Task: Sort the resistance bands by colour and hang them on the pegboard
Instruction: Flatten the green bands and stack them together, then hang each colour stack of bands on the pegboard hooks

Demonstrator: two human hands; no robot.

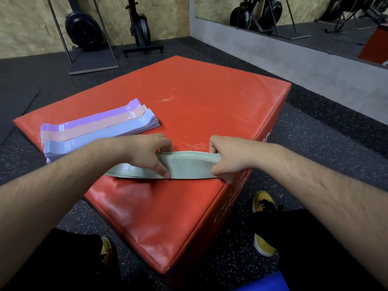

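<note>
Left hand and right hand each pinch the green bands at the near edge of the red box; purple, pink and blue bands lie far left.

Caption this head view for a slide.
Left hand and right hand grip pale green elastic bands on a red padded box.

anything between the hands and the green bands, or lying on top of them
Nothing visible. The left hand and right hand already hold the green bands on the red box; the other stack lies apart, to their left.
</note>
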